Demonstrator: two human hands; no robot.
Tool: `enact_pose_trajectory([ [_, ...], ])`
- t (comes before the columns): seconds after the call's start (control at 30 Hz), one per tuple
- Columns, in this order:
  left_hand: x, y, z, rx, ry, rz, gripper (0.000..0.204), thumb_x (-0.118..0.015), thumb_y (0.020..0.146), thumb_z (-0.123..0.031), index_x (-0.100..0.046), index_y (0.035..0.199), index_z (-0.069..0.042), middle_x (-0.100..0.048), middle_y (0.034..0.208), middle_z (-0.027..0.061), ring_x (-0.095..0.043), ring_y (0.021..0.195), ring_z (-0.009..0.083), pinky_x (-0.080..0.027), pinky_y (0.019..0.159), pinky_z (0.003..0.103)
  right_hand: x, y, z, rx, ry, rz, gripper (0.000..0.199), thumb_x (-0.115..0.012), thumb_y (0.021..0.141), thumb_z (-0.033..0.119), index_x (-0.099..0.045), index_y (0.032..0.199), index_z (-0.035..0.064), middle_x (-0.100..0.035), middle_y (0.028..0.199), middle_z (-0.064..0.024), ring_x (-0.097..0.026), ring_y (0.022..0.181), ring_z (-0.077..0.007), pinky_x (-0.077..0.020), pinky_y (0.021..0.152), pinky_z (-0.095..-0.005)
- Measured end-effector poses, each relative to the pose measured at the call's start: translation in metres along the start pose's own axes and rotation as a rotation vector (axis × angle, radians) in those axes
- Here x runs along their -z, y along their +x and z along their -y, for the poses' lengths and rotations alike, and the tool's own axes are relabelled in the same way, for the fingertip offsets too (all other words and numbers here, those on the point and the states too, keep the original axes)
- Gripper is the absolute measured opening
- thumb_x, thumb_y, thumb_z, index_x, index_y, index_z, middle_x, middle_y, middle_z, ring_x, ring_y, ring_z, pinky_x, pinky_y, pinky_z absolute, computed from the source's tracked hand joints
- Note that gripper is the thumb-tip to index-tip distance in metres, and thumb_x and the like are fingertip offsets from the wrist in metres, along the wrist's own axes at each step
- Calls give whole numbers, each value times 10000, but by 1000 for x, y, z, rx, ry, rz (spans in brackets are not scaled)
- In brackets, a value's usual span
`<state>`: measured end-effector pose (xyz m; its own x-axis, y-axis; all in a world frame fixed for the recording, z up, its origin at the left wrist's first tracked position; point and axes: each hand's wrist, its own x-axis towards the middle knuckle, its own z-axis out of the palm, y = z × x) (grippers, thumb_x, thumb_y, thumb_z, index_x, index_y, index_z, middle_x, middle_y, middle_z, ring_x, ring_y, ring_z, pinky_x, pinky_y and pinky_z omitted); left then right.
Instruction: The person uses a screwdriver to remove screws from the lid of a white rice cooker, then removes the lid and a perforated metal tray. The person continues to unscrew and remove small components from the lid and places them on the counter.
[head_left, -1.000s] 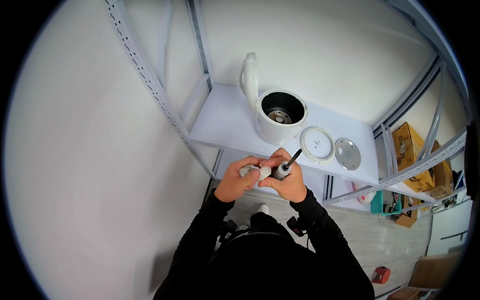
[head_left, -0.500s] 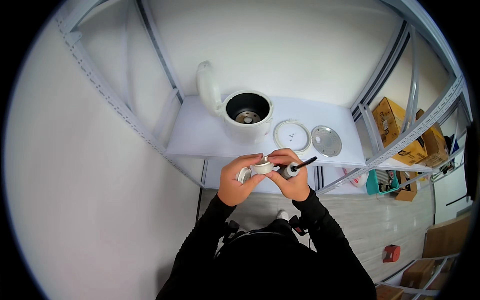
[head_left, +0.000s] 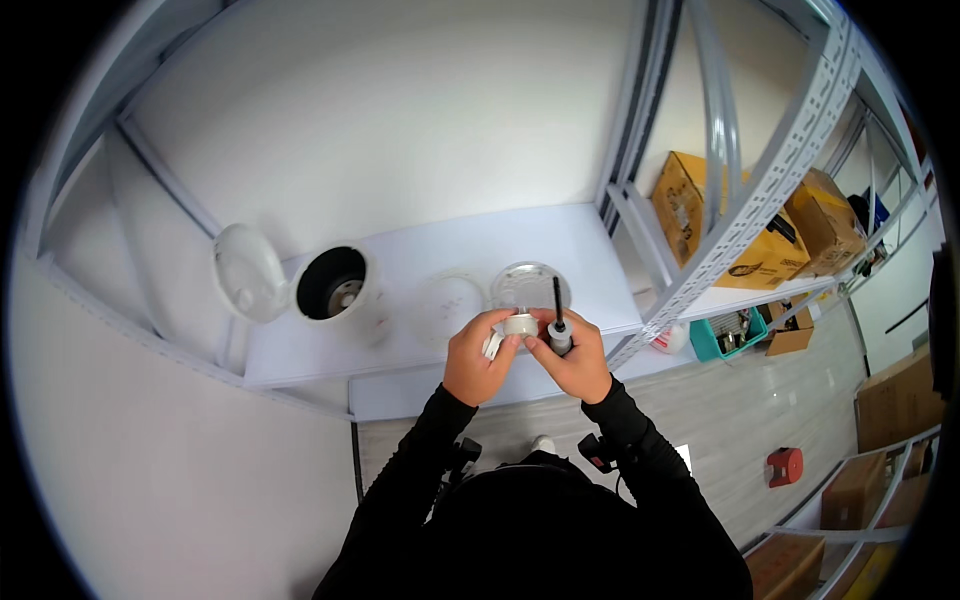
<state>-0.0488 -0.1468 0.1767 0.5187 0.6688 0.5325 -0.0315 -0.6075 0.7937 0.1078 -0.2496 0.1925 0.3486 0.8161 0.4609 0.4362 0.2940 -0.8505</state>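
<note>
My left hand (head_left: pixel 474 362) pinches a small white round cap (head_left: pixel 521 325) from its left side. A second white piece (head_left: pixel 493 344) is tucked between that hand's thumb and fingers. On the cap's other side, the fingertips of my right hand (head_left: pixel 580 365) grip it too. The right hand also holds a screwdriver (head_left: pixel 559 335) with a grey handle, its dark shaft pointing up and away. Beyond my hands, a white rice cooker (head_left: pixel 368 308) stands on the shelf with its lid (head_left: pixel 250 270) swung open to the left, its dark inside showing.
On the white shelf (head_left: pixel 420 245) lie a pale ring (head_left: pixel 450 283), blurred, and a round metal plate (head_left: pixel 540 275). Perforated shelf posts (head_left: pixel 745 195) rise at the right. Past them are cardboard boxes (head_left: pixel 690 215), a teal basket (head_left: pixel 706 345) and a red stool (head_left: pixel 785 466).
The view has swung right, so the cooker and shelf sit further left. In my right hand the screwdriver has turned more upright. Both hands still hold the cap between them.
</note>
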Motion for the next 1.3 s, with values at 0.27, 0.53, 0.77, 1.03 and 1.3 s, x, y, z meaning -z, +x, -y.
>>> enact_pose_trajectory([
  [0.27, -106, 33, 28, -1, -147, 158, 269, -738, 887, -73, -617, 1119, -14, -681, 1278, 151, -685, 947, 181, -545, 784, 314, 97, 8, -60, -163, 1, -10, 278, -804, 875, 74, -690, 1116, -4, -669, 844, -18, -578, 741, -86, -503, 681, -269],
  [0.53, -141, 46, 36, 494, -513, 487, 216, -688, 989, -173, -613, 1131, -29, -674, 1009, 58, -582, 714, 101, -473, 608, 257, 145, 2, -101, -350, 115, 66, 256, -850, 847, 122, -667, 993, 17, -630, 761, 3, -525, 687, -71, -456, 629, -258],
  [0.77, -165, 44, 82, 742, -722, 474, 241, -696, 995, -242, -649, 1102, -31, -623, 835, 36, -577, 697, 109, -454, 579, 266, 163, 2, -123, -416, 135, 239, 243, -833, 869, 69, -638, 1010, 33, -644, 808, 11, -569, 716, -55, -471, 634, -248],
  [1.03, -200, 34, 111, 94, 398, 394, 133, -723, 910, -179, -665, 975, -78, -634, 1076, 82, -679, 953, 335, -545, 755, 477, 162, 1, -151, -140, -354, 80, 278, -845, 770, 59, -648, 951, -17, -629, 842, -117, -627, 736, -279, -503, 680, -368],
  [1.3, -234, 15, 151, 19, 667, 454, 173, -747, 863, -182, -666, 997, -108, -608, 1084, 51, -669, 938, 306, -566, 729, 478, 132, -7, -229, -228, -512, 75, 229, -782, 765, 58, -655, 932, -34, -622, 899, -204, -625, 863, -431, -507, 746, -482],
])
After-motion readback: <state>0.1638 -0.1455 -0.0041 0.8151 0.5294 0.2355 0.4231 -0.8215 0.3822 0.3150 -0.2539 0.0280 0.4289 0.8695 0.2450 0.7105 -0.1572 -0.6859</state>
